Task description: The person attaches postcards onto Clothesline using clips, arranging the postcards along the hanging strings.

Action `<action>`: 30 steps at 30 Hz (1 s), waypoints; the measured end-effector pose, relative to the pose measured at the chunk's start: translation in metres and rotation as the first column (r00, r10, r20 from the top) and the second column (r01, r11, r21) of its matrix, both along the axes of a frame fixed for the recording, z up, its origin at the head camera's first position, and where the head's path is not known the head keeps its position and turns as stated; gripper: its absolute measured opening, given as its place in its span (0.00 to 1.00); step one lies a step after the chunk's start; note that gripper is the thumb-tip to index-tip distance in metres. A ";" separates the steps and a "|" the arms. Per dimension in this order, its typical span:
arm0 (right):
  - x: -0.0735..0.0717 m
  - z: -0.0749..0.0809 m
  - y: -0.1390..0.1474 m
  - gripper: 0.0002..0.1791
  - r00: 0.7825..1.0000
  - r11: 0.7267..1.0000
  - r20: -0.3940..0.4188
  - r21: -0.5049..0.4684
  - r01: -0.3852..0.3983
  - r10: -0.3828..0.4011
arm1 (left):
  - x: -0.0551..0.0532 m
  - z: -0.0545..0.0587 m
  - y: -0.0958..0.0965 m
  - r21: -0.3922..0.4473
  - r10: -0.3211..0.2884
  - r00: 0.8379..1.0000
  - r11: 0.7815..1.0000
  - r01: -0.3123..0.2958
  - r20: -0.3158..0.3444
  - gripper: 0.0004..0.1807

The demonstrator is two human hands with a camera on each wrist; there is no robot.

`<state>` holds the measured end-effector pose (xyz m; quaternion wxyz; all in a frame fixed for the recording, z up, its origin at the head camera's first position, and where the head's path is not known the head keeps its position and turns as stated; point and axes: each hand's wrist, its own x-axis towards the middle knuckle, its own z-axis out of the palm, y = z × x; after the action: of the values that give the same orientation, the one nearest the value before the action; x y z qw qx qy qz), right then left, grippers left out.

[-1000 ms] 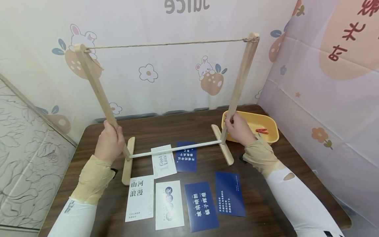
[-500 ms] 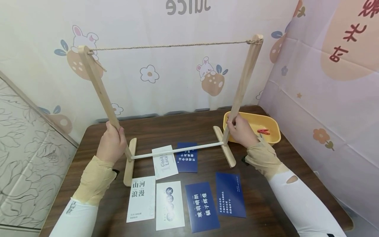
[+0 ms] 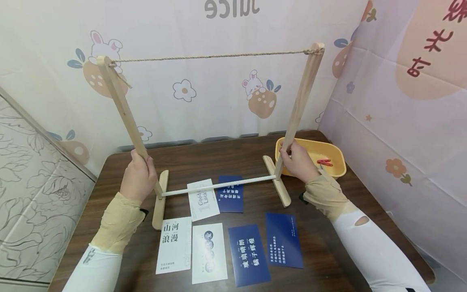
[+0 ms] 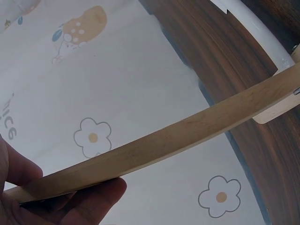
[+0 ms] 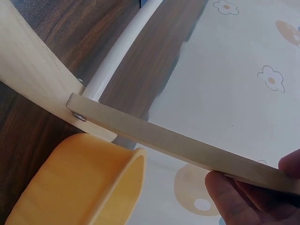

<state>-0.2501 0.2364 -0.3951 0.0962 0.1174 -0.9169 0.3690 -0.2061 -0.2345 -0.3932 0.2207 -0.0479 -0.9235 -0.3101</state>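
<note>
A wooden rack (image 3: 301,93) stands on the table, with twine (image 3: 208,56) tied between its post tops and a white rod (image 3: 219,185) joining the posts low down. My left hand (image 3: 138,175) grips the left post (image 3: 125,111) above its foot (image 3: 159,202). On the right post, my right hand (image 3: 299,160) holds the lower part, thumb and fingers on either side of the wood (image 5: 173,143). Beneath the rod lie a white "Good Luck" card (image 3: 203,202) and a blue card (image 3: 230,202). Nearer the front are two white cards (image 3: 173,251) and two blue cards (image 3: 249,259).
Behind my right hand, a yellow tub (image 3: 333,152) sits at the table's back right corner with a red clothespin (image 3: 324,162) inside. A printed cloth (image 3: 219,113) hangs behind the dark wooden table (image 3: 321,251), and another covers the right side.
The rack appears slightly further right and lower in the head view, and the cards shift a little too. Both hands keep their hold on the posts.
</note>
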 end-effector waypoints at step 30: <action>0.008 0.028 0.031 0.26 0.999 0.999 0.022 -0.032 -0.036 0.037 | 0.001 0.000 -0.001 0.018 0.007 1.000 1.000 -0.007 0.008 0.21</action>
<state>-0.2422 0.2671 -0.3674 0.0808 0.1284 -0.9098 0.3864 -0.2055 -0.2352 -0.3934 0.2186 -0.0412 -0.9216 -0.3180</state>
